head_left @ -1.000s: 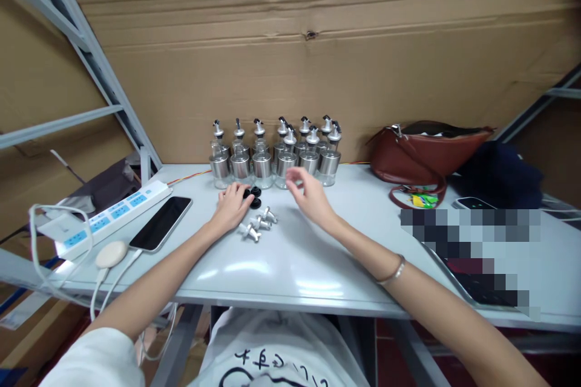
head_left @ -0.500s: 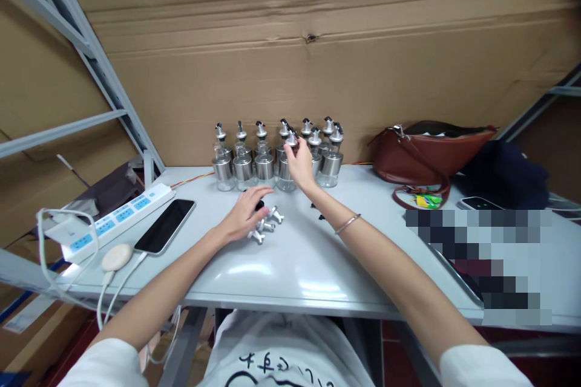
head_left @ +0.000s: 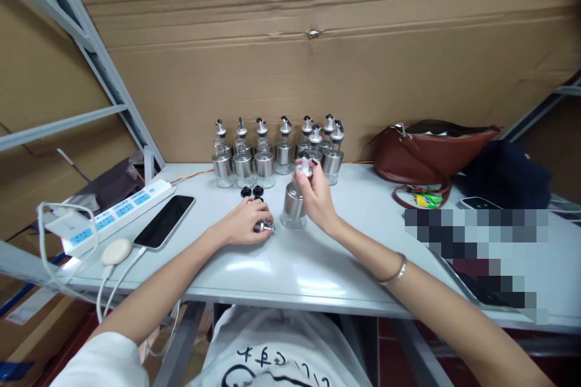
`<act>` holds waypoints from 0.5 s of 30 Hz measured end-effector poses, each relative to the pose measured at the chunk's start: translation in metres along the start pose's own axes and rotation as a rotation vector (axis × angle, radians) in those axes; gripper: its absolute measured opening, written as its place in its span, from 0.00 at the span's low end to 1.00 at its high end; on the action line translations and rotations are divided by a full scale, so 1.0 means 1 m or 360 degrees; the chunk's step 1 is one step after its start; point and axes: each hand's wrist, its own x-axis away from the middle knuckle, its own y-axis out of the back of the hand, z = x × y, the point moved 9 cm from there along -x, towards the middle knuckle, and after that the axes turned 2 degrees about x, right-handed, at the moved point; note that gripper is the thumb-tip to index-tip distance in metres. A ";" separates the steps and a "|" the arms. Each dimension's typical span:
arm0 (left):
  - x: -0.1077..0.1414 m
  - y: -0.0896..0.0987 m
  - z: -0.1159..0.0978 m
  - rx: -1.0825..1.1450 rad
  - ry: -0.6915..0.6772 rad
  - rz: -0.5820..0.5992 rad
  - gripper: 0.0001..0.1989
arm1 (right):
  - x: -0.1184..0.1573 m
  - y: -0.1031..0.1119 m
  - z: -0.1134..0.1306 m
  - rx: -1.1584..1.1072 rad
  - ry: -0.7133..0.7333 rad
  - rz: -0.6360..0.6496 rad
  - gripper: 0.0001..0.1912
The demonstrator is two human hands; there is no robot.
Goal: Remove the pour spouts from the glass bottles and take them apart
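My right hand (head_left: 316, 195) grips an oil bottle (head_left: 294, 204) at its neck, just under a metal pour spout with a black flip lid. The bottle is glass with a steel band, and it is slightly tilted, close to the table top. My left hand (head_left: 247, 221) lies low on the table, its fingers curled over metal pour spouts (head_left: 264, 227); one pokes out past the fingertips and the others are hidden. Two small black round parts (head_left: 252, 192) sit just beyond that hand. Behind stand several similar bottles (head_left: 264, 166) in two rows, with spouts on the back ones and some front ones.
A power strip (head_left: 113, 217), a phone (head_left: 164, 222) and a white round charger (head_left: 117, 251) with cables occupy the left. To the right are a brown leather bag (head_left: 422, 154), a dark cap (head_left: 503, 175) and another phone (head_left: 480, 203). Cardboard (head_left: 272, 84) walls the back.
My right hand has drawn the bottle out of the front row toward me, leaving a gap there. My left hand has closed over the spouts, and two black parts now show behind it.
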 end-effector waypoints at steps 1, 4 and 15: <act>0.001 0.001 0.001 -0.0007 0.0001 0.0001 0.11 | 0.006 -0.001 0.004 -0.0043 0.0008 0.0029 0.17; 0.001 0.001 0.003 -0.0018 0.0002 0.0004 0.09 | 0.021 -0.006 0.015 -0.0197 0.0023 0.0133 0.17; 0.002 0.018 -0.014 0.0052 -0.0126 -0.0182 0.22 | 0.038 -0.011 0.025 -0.0519 0.0057 0.0270 0.19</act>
